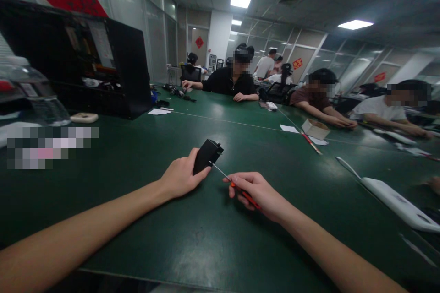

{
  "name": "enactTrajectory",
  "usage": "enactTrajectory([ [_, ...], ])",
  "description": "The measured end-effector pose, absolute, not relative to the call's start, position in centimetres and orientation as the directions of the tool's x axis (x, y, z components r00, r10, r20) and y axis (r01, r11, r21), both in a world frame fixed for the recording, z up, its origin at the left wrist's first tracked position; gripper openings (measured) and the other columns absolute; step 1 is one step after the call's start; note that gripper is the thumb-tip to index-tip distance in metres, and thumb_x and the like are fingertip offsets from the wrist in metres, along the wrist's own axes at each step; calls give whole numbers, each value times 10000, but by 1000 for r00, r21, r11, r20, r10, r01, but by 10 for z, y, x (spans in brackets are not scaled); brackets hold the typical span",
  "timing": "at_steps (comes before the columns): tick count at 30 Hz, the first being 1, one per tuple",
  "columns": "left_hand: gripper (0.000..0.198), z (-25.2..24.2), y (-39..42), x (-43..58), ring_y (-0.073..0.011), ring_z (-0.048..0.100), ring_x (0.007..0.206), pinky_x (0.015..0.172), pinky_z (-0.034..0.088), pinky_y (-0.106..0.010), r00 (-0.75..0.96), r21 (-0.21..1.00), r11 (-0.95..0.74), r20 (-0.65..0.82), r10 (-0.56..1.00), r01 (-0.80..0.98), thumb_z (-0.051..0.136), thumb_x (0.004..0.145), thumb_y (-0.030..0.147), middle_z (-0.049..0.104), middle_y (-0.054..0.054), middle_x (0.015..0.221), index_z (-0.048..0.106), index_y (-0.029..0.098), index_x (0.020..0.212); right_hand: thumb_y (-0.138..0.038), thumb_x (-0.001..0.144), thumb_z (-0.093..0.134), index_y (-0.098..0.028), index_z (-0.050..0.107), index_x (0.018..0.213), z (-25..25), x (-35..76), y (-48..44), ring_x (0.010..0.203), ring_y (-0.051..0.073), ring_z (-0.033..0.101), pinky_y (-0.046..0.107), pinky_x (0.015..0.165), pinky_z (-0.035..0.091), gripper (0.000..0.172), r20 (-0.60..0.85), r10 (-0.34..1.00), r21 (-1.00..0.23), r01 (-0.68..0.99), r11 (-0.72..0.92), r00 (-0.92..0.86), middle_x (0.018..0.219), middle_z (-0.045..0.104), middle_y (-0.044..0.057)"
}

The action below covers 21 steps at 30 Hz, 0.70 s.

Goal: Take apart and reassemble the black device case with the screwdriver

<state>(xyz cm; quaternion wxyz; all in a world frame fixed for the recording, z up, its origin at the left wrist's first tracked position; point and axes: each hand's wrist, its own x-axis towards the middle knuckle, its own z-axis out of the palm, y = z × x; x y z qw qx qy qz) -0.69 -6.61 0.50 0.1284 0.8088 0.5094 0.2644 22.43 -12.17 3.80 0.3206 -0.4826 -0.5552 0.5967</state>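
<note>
Near the middle of the green table (137, 233), my left hand (180, 175) is closed round a black box-shaped device (206, 155), which is tilted, with a small knob at its upper end. My right hand (256, 192) grips a screwdriver (250, 199) with a red and black handle. Its thin metal shaft points up and left, and the tip meets the lower right side of the black device. Whether the tip sits in a screw is too small to tell.
An open black computer case (130, 68) stands at the left, beside a clear bottle (43, 94). A small box (315, 129) and a white power strip (395, 199) lie to the right. Several people sit across the table.
</note>
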Motion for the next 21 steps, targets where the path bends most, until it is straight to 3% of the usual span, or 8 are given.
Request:
enactTrajectory([
  [6, 508, 6, -68, -7, -295, 675, 692, 584, 402, -318, 347, 429, -444, 288, 893, 787, 429, 918, 575, 686, -99, 816, 445, 172, 1226, -424, 800, 703, -143, 638, 1113, 35, 225, -120, 425, 65, 519, 183, 374, 389, 426, -251, 909, -966, 140, -216, -333, 731, 679, 12],
  [13, 510, 5, -69, -9, -322, 693, 731, 615, 426, -337, 369, 372, -476, 324, 871, 797, 443, 919, 558, 708, -132, 876, 444, 165, 1245, -382, 768, 727, -141, 664, 1077, 37, 222, -123, 430, 67, 482, 201, 392, 383, 397, -211, 943, -942, 310, -127, -256, 682, 604, -29],
  [15, 518, 4, -68, -9, -332, 694, 734, 618, 431, -346, 375, 364, -478, 320, 870, 799, 437, 918, 566, 710, -139, 879, 449, 163, 1243, -374, 811, 689, -136, 672, 1110, 38, 222, -125, 452, 83, 488, 223, 423, 394, 383, -163, 956, -910, 411, -50, -246, 682, 603, -18],
  [18, 533, 4, -67, -9, -338, 697, 740, 623, 437, -351, 382, 347, -478, 311, 870, 807, 428, 920, 576, 711, -144, 883, 445, 159, 1251, -343, 871, 638, -167, 727, 1074, 37, 221, -128, 602, 127, 557, 264, 562, 440, 283, 53, 963, -792, 576, 202, -264, 797, 651, 28],
  [21, 542, 5, -66, -9, -340, 701, 753, 627, 437, -351, 382, 336, -474, 303, 873, 814, 415, 925, 578, 715, -144, 893, 427, 160, 1270, -326, 928, 575, -206, 755, 1001, 36, 220, -131, 749, 161, 586, 278, 684, 435, 228, 185, 926, -697, 621, 360, -329, 858, 672, 33],
])
